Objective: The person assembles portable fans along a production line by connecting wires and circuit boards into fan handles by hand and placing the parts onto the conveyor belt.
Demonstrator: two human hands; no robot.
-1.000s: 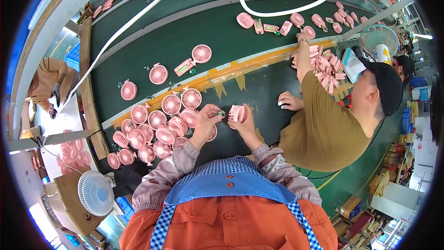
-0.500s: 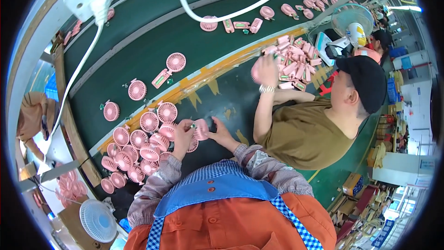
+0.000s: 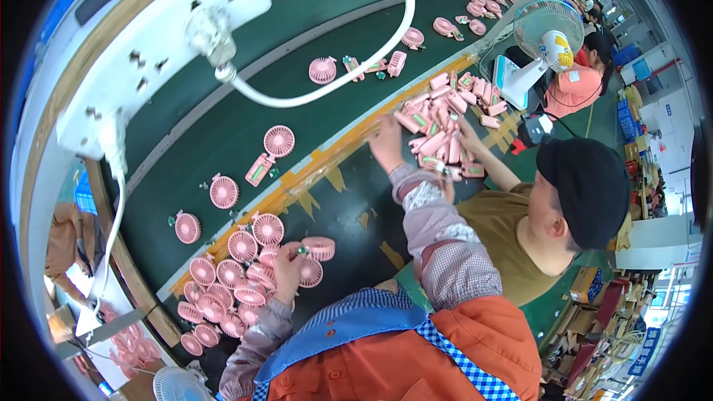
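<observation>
My left hand is closed on a pink fan head, with a small green circuit board by the fingertips. Below and left of that hand lies a heap of round pink fan heads. My right arm stretches forward and right. At its end my right hand has its fingers apart, at the left edge of a pile of pink handle pieces, some with green boards. Nothing shows in that hand.
A co-worker in a black cap sits at my right, both hands in the pile. More fan parts lie on the green conveyor belt. A white power strip with cables hangs at upper left; a desk fan stands beyond the pile.
My right hand has left the fan head and moved forward and right to the handle pile. The co-worker's raised hand has come down into that pile. The whole view has shifted.
</observation>
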